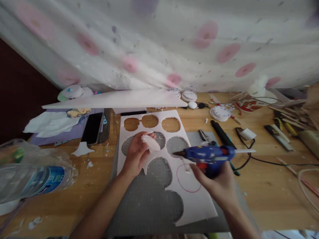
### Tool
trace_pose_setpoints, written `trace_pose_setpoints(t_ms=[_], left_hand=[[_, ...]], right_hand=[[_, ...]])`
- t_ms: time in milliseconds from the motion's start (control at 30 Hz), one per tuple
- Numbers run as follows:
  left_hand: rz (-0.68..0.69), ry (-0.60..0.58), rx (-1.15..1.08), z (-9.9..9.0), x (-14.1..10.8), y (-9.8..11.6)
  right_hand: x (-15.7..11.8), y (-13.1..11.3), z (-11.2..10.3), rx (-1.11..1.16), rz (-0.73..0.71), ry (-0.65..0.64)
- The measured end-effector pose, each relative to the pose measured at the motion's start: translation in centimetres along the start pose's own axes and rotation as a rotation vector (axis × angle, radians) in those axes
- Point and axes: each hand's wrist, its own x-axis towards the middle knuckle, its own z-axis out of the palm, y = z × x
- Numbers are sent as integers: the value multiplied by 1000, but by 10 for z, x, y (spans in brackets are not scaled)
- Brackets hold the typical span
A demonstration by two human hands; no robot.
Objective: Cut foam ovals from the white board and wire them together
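Over the cut sheet [189, 181]: left hand [136, 154] pinches white disc [153, 143]; right hand [221, 186] grips blue glue gun [208, 153].
Disc likely light, easily dented: hold by rim. Gun probably heavier, rigid: handle.

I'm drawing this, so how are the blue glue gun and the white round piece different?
The glue gun is mostly blue; the round piece is whitish. The glue gun is bigger than the round piece. The right hand holds the glue gun, the left hand the round piece. Both are held up.
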Motion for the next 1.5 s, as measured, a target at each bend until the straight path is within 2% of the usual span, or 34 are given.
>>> trace_pose_setpoints(t_ms=[100, 200, 333, 633, 833, 1167, 1500], left_hand=[[68, 14, 39, -2, -2, -7], [81, 17, 63, -2, -5, -10], [81, -6, 79, -2, -6, -13], [107, -20, 144, -3, -5, -13], [107, 5, 168, -2, -5, -15], [169, 11, 159, -1, -7, -18], [124, 25, 180, -2, -8, -16]], right_hand=[[2, -1, 34, -2, -58, -103], [1, 8, 46, -57, -85, -162], [-2, 19, 46, -108, -86, -165], [0, 20, 45, -180, -125, -164], [-4, 21, 45, -150, -59, -185], [-9, 23, 47, -130, -24, -149], [-6, 22, 45, -146, -93, -175]])
